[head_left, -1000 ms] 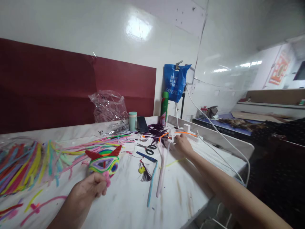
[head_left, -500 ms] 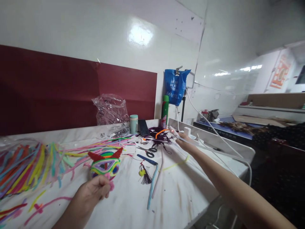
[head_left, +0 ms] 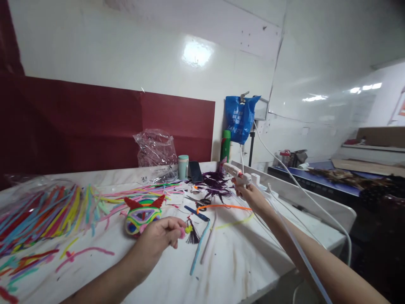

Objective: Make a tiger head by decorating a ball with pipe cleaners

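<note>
My right hand (head_left: 248, 193) is closed around a white hot glue gun (head_left: 232, 169) with a small red light, raised over the back right of the table. A long clear glue stick (head_left: 299, 247) trails back from it along my forearm. My left hand (head_left: 167, 232) pinches a small pink fuzzy piece (head_left: 182, 232), mostly covered by the fingers. Just left of that hand sits a colourful pipe-cleaner mask (head_left: 144, 216) with red horns. Beyond the left fingertips lies a dark tassel (head_left: 192, 235) with a yellow bead-like ornament (head_left: 188, 229). An orange pipe cleaner (head_left: 224, 206) lies between the hands.
Many coloured pipe cleaners (head_left: 53, 211) spread over the left side. Scissors (head_left: 202, 202), a blue-handled tool (head_left: 196, 213) and purple strands (head_left: 215, 181) lie mid-table. At the back stand a cup (head_left: 183, 167), a phone (head_left: 195, 171) and a green can (head_left: 225, 145). A white cable (head_left: 284, 169) hangs at right.
My left hand has moved right, away from the mask, with the pink piece. The orange pipe cleaner now lies nearer, across the scissors. The glue gun shows more fully, and the view has shifted.
</note>
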Available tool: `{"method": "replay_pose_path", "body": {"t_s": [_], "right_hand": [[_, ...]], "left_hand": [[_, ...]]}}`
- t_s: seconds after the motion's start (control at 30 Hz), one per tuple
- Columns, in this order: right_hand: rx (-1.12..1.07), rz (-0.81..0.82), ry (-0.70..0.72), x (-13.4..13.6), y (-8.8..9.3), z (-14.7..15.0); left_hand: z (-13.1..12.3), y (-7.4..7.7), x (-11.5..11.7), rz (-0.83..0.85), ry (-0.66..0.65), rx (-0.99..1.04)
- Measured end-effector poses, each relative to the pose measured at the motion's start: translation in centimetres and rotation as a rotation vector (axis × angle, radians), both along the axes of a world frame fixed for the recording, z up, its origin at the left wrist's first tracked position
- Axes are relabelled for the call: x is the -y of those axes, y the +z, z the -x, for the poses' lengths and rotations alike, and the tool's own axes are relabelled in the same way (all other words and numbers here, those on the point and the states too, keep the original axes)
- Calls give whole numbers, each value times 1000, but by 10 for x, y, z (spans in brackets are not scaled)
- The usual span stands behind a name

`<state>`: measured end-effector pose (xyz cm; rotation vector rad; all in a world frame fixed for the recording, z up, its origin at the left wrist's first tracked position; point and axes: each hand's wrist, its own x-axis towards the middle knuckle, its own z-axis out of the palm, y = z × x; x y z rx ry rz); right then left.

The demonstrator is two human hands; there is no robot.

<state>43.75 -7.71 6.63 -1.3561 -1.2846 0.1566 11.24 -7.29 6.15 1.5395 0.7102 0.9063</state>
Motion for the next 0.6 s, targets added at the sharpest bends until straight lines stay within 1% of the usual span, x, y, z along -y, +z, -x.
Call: {"method": "replay_pose_path", "body": {"t_s": [0.07, 0.13, 0.23, 0.3, 0.37, 0.43, 0.5, 0.6], "right_hand": [[-66, 18, 104, 5, -1, 15], [-128, 32, 196, 13, -3, 32], [-201, 60, 316, 28, -9, 62], [-206, 98, 368, 39, -14, 82], [-139, 164, 382, 49, -19, 100], [-11, 214, 404, 55, -24, 115], [154, 173, 443, 58, -27, 128], [382, 16, 469, 58, -28, 147]], "left_hand": [[-5, 2, 3, 63, -18, 95], [-2, 1, 2, 114, 6, 191], [11, -3, -3, 135, 58, 285], [23, -5, -7, 110, 65, 317], [35, -6, -11, 59, 72, 321], [46, -7, -13, 9, 97, 311], [55, -8, -14, -32, 134, 296], [66, -11, -15, -87, 177, 287]]}}
